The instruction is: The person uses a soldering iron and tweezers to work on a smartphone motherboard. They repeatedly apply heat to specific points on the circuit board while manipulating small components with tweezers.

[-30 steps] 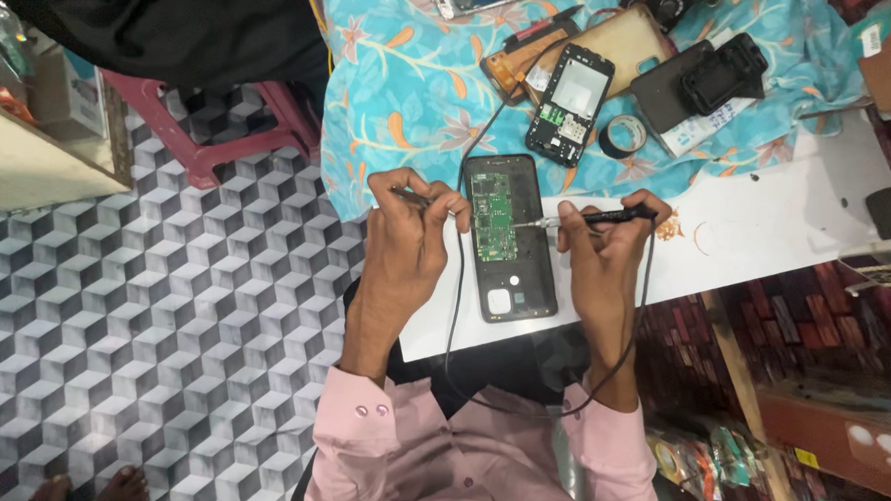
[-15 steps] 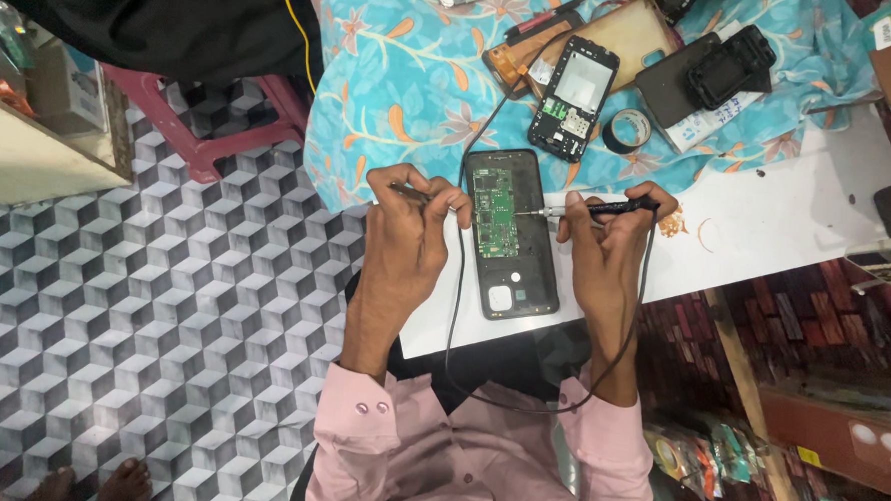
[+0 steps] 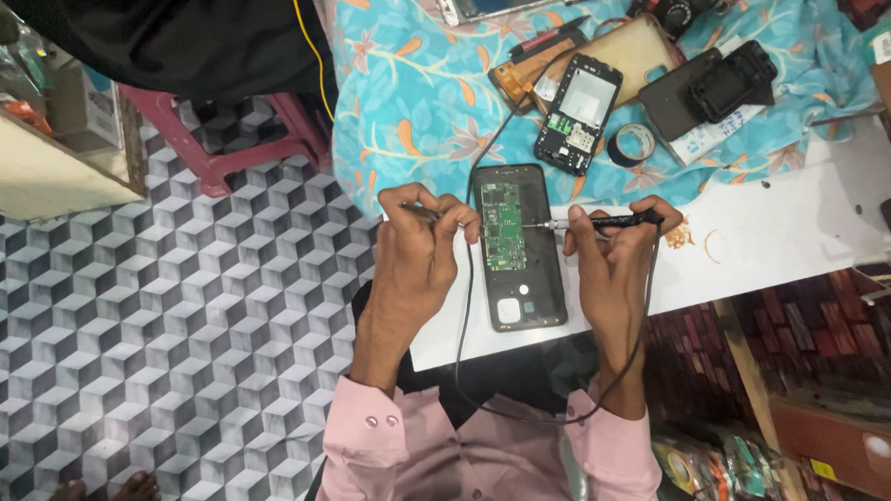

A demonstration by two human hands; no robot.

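A thin metal tool (image 3: pixel 419 209) was pinched between the fingertips of the left hand (image 3: pixel 417 254), just left of centre in the frame, its tip pointed toward the opened phone (image 3: pixel 519 246). A black soldering pen (image 3: pixel 607 223) was gripped in the right hand (image 3: pixel 615 263), just right of centre, its fine point laid against the phone's right edge near the green circuit board (image 3: pixel 502 226). The phone was seen lying face down between the two hands on a white table (image 3: pixel 786 240), its back removed and its top end resting on a blue flowered cloth (image 3: pixel 422 89). A black cord (image 3: pixel 463 311) was trailed from the upper table down past the phone and around below the right wrist. Toward the upper centre, a second stripped phone (image 3: pixel 579 114) was laid on the cloth, a roll of black tape (image 3: pixel 631 144) just beside it. A pink stool (image 3: pixel 245 142) was visible at upper left on the patterned floor (image 3: pixel 141 347).
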